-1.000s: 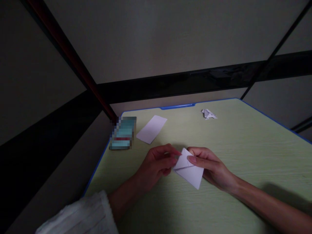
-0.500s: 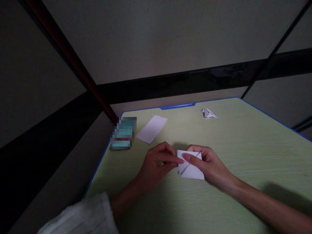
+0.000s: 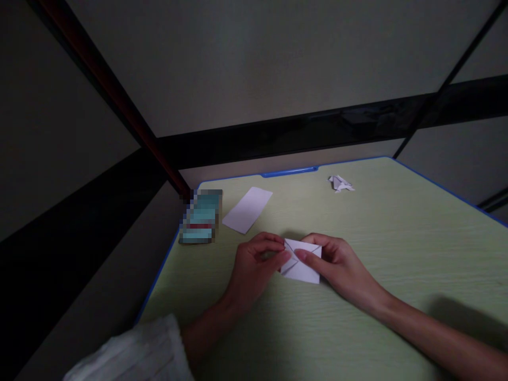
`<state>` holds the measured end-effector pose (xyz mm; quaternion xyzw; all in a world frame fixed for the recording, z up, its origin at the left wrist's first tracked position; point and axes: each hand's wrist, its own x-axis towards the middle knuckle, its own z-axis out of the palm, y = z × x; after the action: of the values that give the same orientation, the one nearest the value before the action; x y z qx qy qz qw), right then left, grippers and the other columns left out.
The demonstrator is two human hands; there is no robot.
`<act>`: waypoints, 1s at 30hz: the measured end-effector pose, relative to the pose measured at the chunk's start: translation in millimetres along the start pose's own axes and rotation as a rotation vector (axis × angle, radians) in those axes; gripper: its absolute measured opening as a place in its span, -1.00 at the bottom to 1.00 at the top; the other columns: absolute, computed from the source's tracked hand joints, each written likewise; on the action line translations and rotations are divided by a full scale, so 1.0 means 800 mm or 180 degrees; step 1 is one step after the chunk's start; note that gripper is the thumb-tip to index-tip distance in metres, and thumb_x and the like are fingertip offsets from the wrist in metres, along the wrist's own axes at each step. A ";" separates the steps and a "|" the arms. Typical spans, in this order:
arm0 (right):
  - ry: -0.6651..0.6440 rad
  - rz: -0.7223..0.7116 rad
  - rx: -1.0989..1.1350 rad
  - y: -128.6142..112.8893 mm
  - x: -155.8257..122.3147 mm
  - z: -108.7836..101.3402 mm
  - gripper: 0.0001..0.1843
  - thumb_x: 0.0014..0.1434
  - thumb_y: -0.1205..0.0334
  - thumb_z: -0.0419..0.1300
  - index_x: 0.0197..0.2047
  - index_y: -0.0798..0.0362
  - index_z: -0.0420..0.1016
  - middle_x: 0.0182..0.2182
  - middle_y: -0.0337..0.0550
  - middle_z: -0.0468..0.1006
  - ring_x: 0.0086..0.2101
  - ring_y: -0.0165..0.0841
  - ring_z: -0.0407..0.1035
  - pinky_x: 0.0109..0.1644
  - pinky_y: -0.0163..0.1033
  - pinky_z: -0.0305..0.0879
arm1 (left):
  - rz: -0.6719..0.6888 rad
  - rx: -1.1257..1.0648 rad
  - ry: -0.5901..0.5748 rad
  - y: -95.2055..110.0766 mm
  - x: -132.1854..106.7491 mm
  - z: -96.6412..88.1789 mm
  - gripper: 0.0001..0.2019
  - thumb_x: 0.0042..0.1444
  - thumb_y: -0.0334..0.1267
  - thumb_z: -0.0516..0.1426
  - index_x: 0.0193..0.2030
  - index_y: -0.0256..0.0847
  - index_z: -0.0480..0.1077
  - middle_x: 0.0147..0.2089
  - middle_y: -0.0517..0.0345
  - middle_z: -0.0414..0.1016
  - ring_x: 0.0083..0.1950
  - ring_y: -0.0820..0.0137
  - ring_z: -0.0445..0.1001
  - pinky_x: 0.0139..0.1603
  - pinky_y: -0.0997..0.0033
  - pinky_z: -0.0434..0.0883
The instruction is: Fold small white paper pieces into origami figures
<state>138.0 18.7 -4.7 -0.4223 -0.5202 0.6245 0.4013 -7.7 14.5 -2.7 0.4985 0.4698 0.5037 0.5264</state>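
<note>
Folded white paper (image 3: 305,274) over worktop (image 3: 416,222), well short of its far edge. Left hand (image 3: 254,270) pinches paper's left side; right hand (image 3: 337,259) grips the right, thumb on top. Thumb slipping could let flaps spring open, skewing creases.

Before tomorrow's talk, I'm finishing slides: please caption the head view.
Two hands grip a folded white paper over a pale table, with a flat white sheet beyond.

The square (image 3: 305,272) is matt paper, the tabletop (image 3: 389,227) perhaps wood-grained laminate.
</note>
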 end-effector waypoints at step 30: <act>-0.0495 0.0257 0.0034 0.002 0.003 0.002 -0.73 -0.09 0.11 0.18 -0.57 0.17 0.33 -0.66 -0.31 0.29 -0.61 -0.55 0.11 -0.55 -0.39 -0.01 | -0.0549 -0.0131 0.0704 0.002 -0.007 0.008 -0.87 -0.35 -0.37 0.26 -0.65 -0.32 0.36 -0.65 0.29 0.37 -0.60 0.59 0.27 -0.57 0.61 0.21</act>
<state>135.4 20.4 -6.7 -0.3910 -0.5290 0.6739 0.3363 -1.9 8.3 -0.6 0.3868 0.5556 0.5180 0.5228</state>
